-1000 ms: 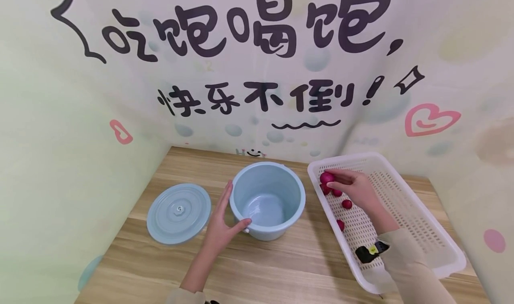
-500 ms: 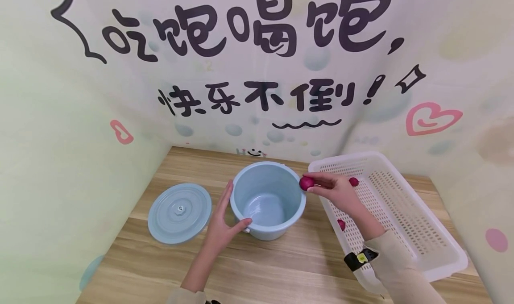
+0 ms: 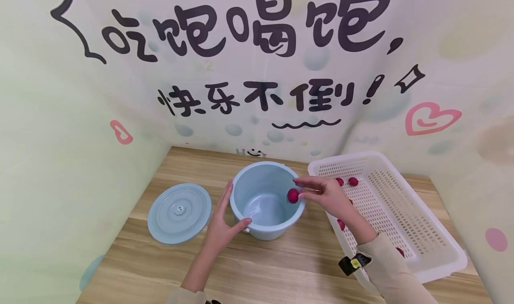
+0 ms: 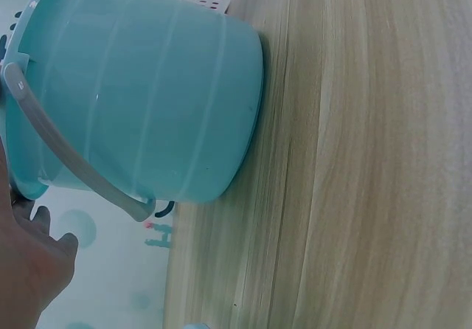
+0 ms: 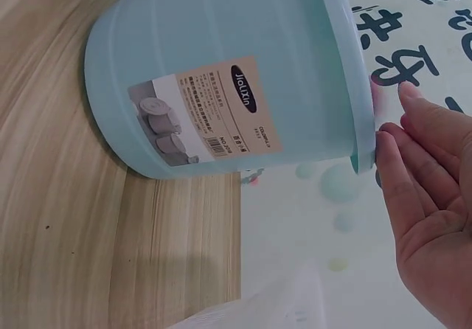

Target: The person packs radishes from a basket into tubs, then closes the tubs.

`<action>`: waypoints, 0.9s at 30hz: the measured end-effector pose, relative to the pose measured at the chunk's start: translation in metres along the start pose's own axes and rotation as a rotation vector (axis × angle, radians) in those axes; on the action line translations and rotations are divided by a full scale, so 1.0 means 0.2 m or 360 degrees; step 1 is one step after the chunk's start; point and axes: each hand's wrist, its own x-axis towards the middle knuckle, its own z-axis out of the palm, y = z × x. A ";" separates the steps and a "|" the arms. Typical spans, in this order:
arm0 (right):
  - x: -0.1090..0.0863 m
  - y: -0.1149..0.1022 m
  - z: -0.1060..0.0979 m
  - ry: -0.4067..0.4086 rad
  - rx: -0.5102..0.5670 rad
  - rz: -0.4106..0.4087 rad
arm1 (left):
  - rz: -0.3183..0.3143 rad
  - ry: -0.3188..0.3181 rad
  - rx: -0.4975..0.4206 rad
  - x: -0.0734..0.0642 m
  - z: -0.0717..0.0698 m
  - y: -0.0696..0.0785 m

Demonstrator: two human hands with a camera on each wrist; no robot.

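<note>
A light-blue bucket [image 3: 268,233] stands on the table, its mouth upward. My left hand [image 3: 220,232] holds its near-left rim, thumb over the edge and fingers along the outside. In the left wrist view the bucket's pale handle [image 4: 66,148] hangs down its side. Over the far right rim is my right hand [image 3: 327,196], thumb and fingers parted. Just beyond those fingertips, inside the bucket mouth, is a small round magenta-red ball [image 3: 292,196], radish-like. Several similar red balls [image 3: 353,181] lie in the white basket [image 3: 441,275], some partly hidden behind the right arm.
A round blue lid [image 3: 179,213] lies flat left of the bucket. The perforated white basket stands close on the right. Behind the wooden table [image 3: 281,272] hangs a printed cloth wall [image 3: 241,134] with lettering.
My right hand has carried a red ball leftward from the basket to the bucket mouth; the ball is now lower, past parted fingertips. My left hand has stayed on the rim.
</note>
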 end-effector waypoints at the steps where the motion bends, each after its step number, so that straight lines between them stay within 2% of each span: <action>1: 0.00 0.00 0.00 -0.0003 0.0009 -0.0003 | -0.0003 0.0001 0.0001 0.00 0.00 0.00; 10: 0.01 0.03 -0.06 0.0059 0.0030 -0.0043 | -0.0041 -0.0007 0.0000 0.01 0.00 0.01; 16: 0.00 0.05 -0.13 0.0109 -0.0042 0.0026 | -0.0092 -0.0009 -0.0008 0.00 0.00 0.01; 21: 0.00 0.07 -0.18 0.0153 -0.0112 0.0077 | -0.0067 0.0000 -0.0023 0.00 0.01 0.01; 27: -0.01 0.10 -0.24 0.0195 -0.0143 0.0070 | -0.0044 0.0000 -0.0013 -0.01 0.00 0.02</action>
